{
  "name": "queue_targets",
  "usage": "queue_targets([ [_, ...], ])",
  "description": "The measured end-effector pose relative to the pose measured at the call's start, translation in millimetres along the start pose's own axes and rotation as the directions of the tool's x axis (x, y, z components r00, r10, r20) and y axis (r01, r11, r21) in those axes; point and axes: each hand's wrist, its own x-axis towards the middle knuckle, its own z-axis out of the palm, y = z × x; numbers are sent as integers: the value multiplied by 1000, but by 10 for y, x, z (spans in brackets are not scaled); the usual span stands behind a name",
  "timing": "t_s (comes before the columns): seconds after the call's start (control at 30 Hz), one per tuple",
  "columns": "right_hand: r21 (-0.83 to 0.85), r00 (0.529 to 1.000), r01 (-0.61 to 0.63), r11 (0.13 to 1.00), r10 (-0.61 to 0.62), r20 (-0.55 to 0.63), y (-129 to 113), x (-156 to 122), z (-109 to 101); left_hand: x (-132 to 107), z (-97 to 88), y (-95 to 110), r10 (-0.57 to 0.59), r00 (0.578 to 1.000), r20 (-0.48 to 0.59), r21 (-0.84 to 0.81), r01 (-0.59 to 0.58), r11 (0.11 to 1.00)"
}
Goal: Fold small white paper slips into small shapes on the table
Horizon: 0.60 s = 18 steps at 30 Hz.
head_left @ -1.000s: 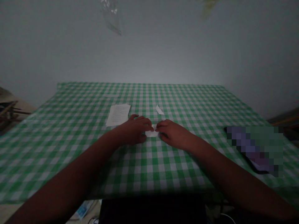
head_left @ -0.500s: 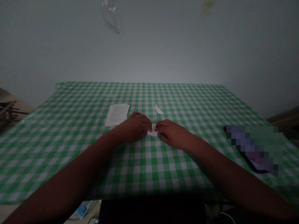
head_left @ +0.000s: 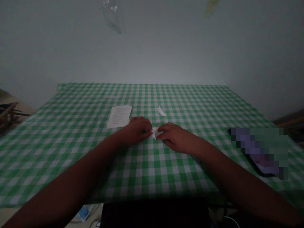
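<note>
A small folded piece of printed paper [head_left: 155, 133] lies between my hands at the middle of the table. My left hand [head_left: 139, 129] pinches its left end between thumb and fingers. On the other side my right hand [head_left: 174, 136] grips the right part, thumb and fingertips closed over it. My fingers cover parts of the paper, so its full shape is hidden. Just beyond my left hand lies a stack of printed sheets [head_left: 119, 116]. A small folded paper piece [head_left: 161, 110] rests on the cloth farther back.
A green and white checked tablecloth [head_left: 152, 171] covers the table. To the right lies a phone [head_left: 255, 155], partly blurred out by blocks. The table's far edge meets a pale wall [head_left: 152, 47], where a clear plastic bag [head_left: 113, 15] hangs.
My left fingers have drawn back slightly and now pinch the paper's left end. The paper has turned a little between my hands, and its visible outline differs.
</note>
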Motion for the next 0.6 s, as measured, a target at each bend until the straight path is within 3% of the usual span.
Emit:
queue_targets([
  [0.37,13,1000,-6,1000,5,21,19,-31,-27,23,64,135,-171,985,-31,-38,170,985],
  [0.6,3,998,-27,1000,27,53,12,-62,-49,32,112,129,-192,980,-52,-25,191,981],
])
